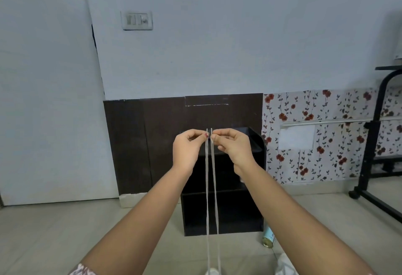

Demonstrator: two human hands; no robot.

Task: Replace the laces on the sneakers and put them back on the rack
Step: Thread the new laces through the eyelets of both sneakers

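Hands: 2, centre frame. The left hand (188, 144) is pinching one strand tip; the right hand (233, 144) is pinching the other.
Lace strands (206, 187): 2, pale, hanging side by side from the fingertips to the bottom edge.
Rack (239, 213): 1, black, standing behind the strands; shelves too dark to read.
Cut off: a white shape (212, 272) is showing at bottom centre; can't tell whether it's a sneaker.
Can (268, 240): 1, lying lower right.

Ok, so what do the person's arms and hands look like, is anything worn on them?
Both forearms are bare, with no watch, bracelet or ring showing. The left hand has dark red polish on a nail; nails on the right hand are unclear. A pink-and-white patterned sleeve edges the left arm.
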